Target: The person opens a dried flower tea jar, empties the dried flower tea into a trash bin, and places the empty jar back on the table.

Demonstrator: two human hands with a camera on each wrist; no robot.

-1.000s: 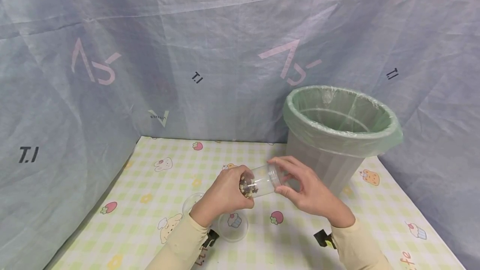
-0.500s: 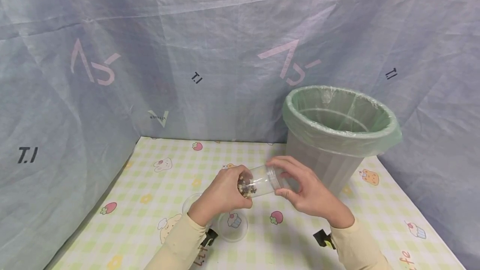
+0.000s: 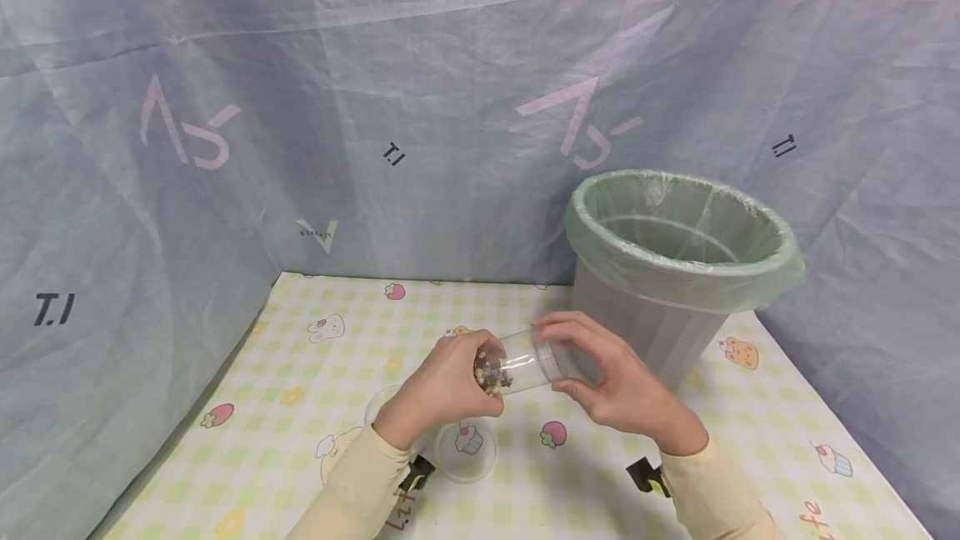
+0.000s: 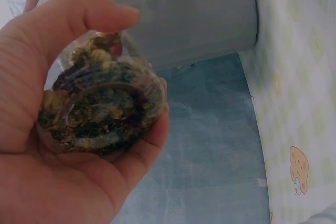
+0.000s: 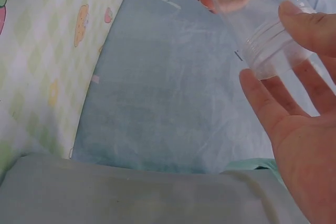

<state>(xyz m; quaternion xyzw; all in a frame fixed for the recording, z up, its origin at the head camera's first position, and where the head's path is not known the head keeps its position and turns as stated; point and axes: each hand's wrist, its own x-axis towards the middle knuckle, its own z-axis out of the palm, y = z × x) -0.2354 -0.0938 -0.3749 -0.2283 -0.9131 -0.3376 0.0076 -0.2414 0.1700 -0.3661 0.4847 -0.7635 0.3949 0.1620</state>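
A clear jar (image 3: 521, 363) lies tilted nearly sideways in the air above the table, held between both hands. Dried flowers and leaves (image 4: 105, 103) fill its bottom end. My left hand (image 3: 450, 382) wraps round that end, thumb on one side and fingers on the other. At the ridged mouth end (image 5: 273, 45), my right hand (image 3: 611, 373) grips with thumb and fingertips spread around the edge. Whether a clear lid sits on that end, I cannot tell. Below, a clear round disc-like piece (image 3: 467, 473) lies on the table, and another clear round piece (image 3: 377, 401) is partly hidden by my left wrist.
A grey bin (image 3: 637, 332) with a green liner (image 3: 682, 273) stands at the right back of the table, close behind my right hand. The tablecloth (image 3: 337, 365) is checked and printed. Blue-grey fabric (image 3: 450, 107) encloses the back and sides.
The jar and my left hand have shifted very slightly to the left. Both hands keep hold of the jar, and my right fingers have changed position a little at the mouth end.
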